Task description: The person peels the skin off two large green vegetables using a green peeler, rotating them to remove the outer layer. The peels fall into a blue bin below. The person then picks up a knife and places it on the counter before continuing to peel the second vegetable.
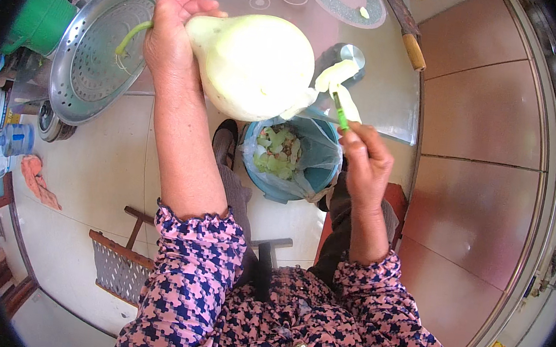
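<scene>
A large pale-green bottle gourd (257,65) with its green stem lies in the grip of my left hand (174,30), held by its narrow neck above the near edge of the glass tabletop. To its right, my right hand (368,156) is closed on a green-handled peeler or small knife (339,110). Pale strips of peel (337,74) hang at the tool's tip, and another strip hangs from the gourd's lower right side. Below, between my feet, a blue bin (320,177) lined with a clear plastic bag holds green peelings (277,156).
A perforated steel tray (62,65) leans over the table's left side, near a green bucket (43,16). A knife with a wooden handle (413,51) lies along the right table edge. A metal lid or cup (351,56) stands on the glass. Tiled cabinet panels (484,112) rise at right.
</scene>
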A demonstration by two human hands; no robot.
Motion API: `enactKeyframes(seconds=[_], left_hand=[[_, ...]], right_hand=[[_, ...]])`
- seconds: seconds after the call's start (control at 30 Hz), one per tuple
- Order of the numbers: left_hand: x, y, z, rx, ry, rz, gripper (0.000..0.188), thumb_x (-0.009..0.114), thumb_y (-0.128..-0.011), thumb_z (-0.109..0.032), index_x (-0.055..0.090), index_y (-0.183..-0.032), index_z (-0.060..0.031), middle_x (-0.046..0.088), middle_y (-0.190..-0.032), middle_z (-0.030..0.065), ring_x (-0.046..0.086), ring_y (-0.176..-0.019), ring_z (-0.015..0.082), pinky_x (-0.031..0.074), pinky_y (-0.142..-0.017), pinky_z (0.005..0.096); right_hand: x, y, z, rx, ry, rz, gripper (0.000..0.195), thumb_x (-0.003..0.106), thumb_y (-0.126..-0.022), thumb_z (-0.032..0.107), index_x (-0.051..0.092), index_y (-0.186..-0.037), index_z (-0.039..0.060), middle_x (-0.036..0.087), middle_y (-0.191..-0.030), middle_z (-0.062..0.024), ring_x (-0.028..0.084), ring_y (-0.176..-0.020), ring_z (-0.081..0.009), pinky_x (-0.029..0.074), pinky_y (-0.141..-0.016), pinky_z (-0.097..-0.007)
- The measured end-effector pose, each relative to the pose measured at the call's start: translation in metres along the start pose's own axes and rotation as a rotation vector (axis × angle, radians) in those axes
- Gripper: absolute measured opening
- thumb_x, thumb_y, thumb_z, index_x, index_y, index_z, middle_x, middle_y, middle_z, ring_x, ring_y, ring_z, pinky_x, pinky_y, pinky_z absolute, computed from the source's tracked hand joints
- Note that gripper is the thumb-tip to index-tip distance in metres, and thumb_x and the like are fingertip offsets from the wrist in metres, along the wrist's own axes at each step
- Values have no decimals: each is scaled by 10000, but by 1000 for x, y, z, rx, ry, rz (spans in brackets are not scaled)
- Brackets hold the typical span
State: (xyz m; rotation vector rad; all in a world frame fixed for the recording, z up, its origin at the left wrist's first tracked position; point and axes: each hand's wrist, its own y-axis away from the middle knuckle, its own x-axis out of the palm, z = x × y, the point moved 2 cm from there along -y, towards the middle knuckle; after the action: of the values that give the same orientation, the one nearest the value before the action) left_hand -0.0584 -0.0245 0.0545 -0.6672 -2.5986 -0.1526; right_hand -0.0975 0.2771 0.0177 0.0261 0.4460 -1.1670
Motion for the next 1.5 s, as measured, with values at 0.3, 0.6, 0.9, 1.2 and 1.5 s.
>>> enactKeyframes(seconds=[0.3,0.6,0.9,1.2,1.5], left_hand=[[7,4,-3,72,13,165,538,392,-1044,-452,607,-1129,34,657,-888,128,652,-736,201,548,-701,326],[6,3,-3,92,-26,171,555,410,-1042,-465,595,-1155,46,662,-898,125,652,-759,190,544,-716,313],[7,2,-2,52,-58,121,548,411,-1039,-459,613,-1141,40,669,-896,126,664,-763,198,550,-721,315],[12,8,-7,15,-89,23,516,408,-1036,-428,620,-1110,36,671,-888,151,679,-762,227,556,-704,341],[3,0,0,14,-11,-6,516,394,-1044,-433,615,-1089,31,668,-899,145,671,-763,237,554,-725,362]], right_hand=[[10,-63,90,-621,296,35,177,724,-839,110,715,-986,11,665,-845,-118,631,-738,-252,519,-682,-335],[34,-80,128,-765,635,193,142,729,-756,178,618,-741,91,591,-746,-84,622,-747,-326,517,-632,-441],[25,-53,91,-729,508,39,198,765,-766,137,684,-935,73,657,-873,-90,633,-769,-304,530,-654,-417],[38,-19,25,-472,301,-141,301,777,-777,78,690,-1060,23,681,-946,-131,650,-876,-319,540,-758,-391],[39,5,5,-232,217,20,205,737,-830,84,708,-1023,18,681,-919,-142,653,-862,-299,522,-785,-364]])
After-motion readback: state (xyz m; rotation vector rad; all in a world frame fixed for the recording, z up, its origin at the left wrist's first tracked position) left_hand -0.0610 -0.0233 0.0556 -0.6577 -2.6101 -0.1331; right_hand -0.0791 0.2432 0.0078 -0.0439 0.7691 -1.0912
